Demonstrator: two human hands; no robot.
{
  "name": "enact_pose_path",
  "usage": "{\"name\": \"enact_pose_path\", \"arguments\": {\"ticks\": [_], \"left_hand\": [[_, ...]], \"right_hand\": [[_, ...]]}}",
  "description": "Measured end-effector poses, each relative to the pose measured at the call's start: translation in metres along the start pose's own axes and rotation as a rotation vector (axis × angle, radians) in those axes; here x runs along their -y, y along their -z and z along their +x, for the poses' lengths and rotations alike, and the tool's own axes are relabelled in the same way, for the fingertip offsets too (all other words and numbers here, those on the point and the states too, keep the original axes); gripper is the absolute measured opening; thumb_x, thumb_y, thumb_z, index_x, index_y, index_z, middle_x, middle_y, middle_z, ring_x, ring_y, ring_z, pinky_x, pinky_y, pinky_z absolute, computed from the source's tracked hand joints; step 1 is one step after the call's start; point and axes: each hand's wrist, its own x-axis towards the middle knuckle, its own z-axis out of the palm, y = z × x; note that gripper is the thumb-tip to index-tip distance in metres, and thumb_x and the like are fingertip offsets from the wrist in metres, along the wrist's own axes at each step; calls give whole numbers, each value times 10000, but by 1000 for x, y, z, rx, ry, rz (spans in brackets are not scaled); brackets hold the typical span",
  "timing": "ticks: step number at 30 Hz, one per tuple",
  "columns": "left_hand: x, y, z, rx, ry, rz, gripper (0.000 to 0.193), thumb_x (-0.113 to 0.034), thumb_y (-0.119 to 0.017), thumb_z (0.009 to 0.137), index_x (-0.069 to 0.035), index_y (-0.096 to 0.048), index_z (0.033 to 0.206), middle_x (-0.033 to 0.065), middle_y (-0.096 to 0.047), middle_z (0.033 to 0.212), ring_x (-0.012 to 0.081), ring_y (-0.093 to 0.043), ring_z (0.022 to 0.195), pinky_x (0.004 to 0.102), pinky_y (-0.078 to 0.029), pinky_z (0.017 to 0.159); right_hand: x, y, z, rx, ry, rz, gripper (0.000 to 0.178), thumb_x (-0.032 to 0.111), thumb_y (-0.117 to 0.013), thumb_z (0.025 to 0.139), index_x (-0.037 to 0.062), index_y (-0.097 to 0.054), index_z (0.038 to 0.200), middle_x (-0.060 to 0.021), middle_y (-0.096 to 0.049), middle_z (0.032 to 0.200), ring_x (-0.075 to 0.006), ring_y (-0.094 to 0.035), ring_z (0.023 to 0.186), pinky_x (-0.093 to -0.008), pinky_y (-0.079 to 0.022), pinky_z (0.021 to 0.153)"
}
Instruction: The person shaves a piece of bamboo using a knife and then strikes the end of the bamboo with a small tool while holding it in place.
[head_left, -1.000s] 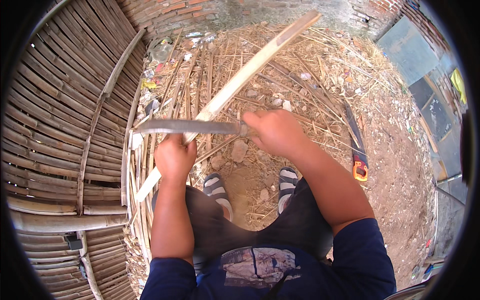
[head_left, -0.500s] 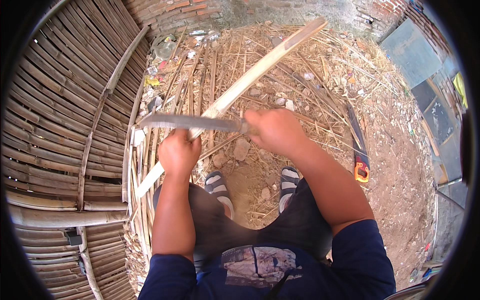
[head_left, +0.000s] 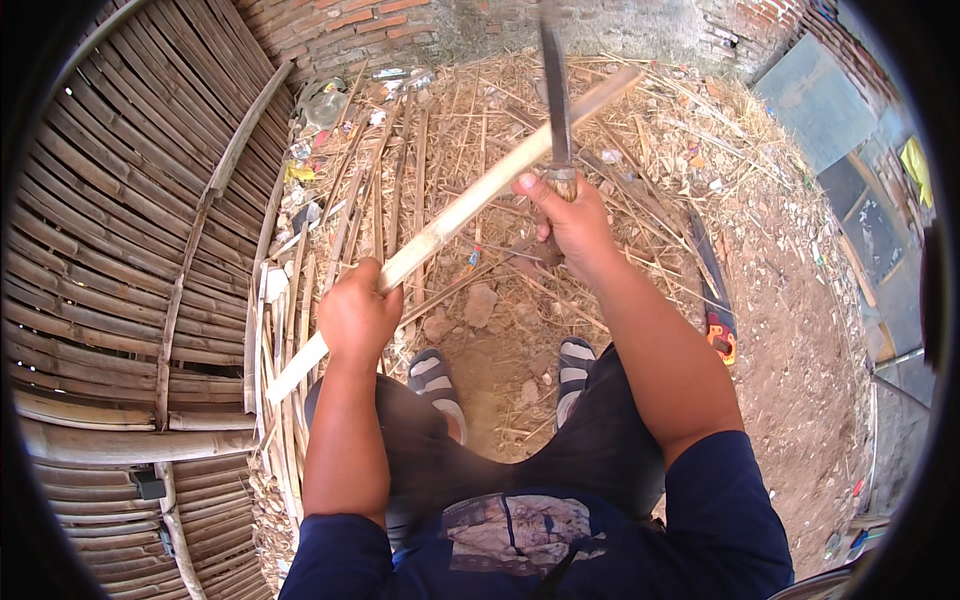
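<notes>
My left hand (head_left: 359, 313) is closed round a long pale bamboo strip (head_left: 470, 207), which slants from lower left to upper right in front of me. The strip's far end is darker and rougher than the rest. In my right hand (head_left: 577, 222) is a machete (head_left: 555, 85), gripped by its handle. Its dark blade points away from me and crosses over the strip near the far end; whether the two touch I cannot tell. The blade's tip is blurred at the upper edge.
Bamboo strips (head_left: 398, 190), straw and stones litter the ground. A handsaw (head_left: 718, 325) with an orange-red handle lies to the right. A slatted bamboo wall (head_left: 120, 260) runs along the left, a brick wall (head_left: 470, 30) across the back. Grey panels (head_left: 820, 105) lean at right.
My right hand has moved away from me and to the right, and the machete has turned from lying crosswise to pointing forward. The strip's far end has dropped slightly.
</notes>
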Motion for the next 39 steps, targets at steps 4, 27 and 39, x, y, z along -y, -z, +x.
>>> {"name": "enact_pose_path", "arguments": {"ticks": [4, 27, 39], "left_hand": [[-12, -3, -4, 40, -31, -54, 250, -224, -780, 755, -68, -620, 868, 160, -680, 754, 407, -666, 708, 491, -525, 633], [-114, 165, -52, -734, -632, -1050, 624, -752, -603, 832, -153, -442, 893, -30, -431, 761, 135, -421, 608, 317, -316, 616], [-124, 159, -55, -648, -447, -1082, 287, -329, -590, 745, -147, -370, 768, -24, -348, 676, 131, -377, 592, 295, -304, 614]], "right_hand": [[-11, -19, -3, -189, 78, 341, 357, 161, -775, 891, 26, -533, 1115, -36, -593, 858, -99, -521, 581, -243, -440, 507], [-24, 16, 48, -695, 75, 421, 401, 77, -751, 887, -22, -436, 1115, -78, -582, 778, -130, -533, 574, -278, -460, 488], [-21, 32, 59, -721, 51, 470, 378, 58, -724, 892, -68, -500, 1169, -102, -617, 820, -130, -562, 579, -260, -468, 494]]}}
